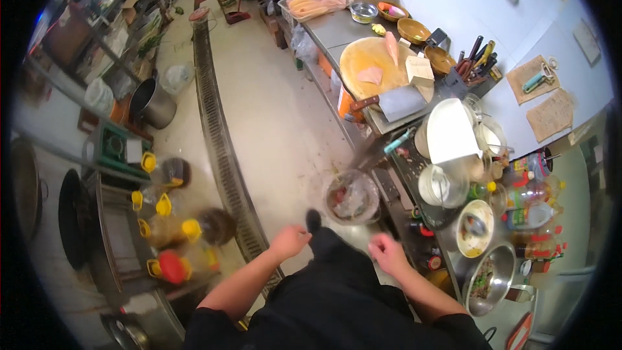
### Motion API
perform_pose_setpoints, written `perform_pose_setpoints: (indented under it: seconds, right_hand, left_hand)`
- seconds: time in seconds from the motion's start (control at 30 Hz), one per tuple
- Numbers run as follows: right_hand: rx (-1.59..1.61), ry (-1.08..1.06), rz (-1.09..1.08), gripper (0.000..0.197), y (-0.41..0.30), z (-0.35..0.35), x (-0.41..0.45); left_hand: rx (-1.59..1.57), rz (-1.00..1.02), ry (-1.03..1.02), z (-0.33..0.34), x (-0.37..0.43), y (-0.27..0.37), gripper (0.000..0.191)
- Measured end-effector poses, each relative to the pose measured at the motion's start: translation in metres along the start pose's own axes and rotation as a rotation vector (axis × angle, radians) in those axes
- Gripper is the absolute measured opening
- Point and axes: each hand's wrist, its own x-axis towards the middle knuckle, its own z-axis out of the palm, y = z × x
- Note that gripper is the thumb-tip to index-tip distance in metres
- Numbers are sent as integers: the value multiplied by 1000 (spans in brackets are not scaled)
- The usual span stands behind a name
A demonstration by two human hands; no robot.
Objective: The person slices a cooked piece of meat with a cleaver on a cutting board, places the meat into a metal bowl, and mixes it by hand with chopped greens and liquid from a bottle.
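Note:
Both of my hands hang in front of my dark clothing, above the floor. My left hand [291, 242] has its fingers loosely curled in, and no object shows in it. My right hand [387, 253] is also curled, like a loose fist, with nothing visible inside. Nearest to the right hand is a round waste bin [330, 211] lined with clear plastic, standing on the floor. Ahead on the right, a round cutting board [354, 58] bears two pieces of raw meat [370, 75]. A cleaver [401, 103] with a wooden handle lies across its near edge.
A floor drain grate [214, 107] runs along the left. Large oil bottles [192, 228] with yellow caps stand beyond my left arm. On the right counter are a steel bowl [491, 279] of chopped food, a white bowl [475, 228] and a knife holder [454, 82]. A steel pot [158, 104] sits farther left.

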Motion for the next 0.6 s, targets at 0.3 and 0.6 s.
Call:
perform_pose_setpoints:
  seconds: [0.3,0.6]
  right_hand:
    - [847,400,279,50,-118,29,327]
    - [1198,536,667,23,-138,-10,449]
  left_hand:
    - [52,-124,136,-216,201,-45,38]
    - [229,365,114,-374,451,125,35]
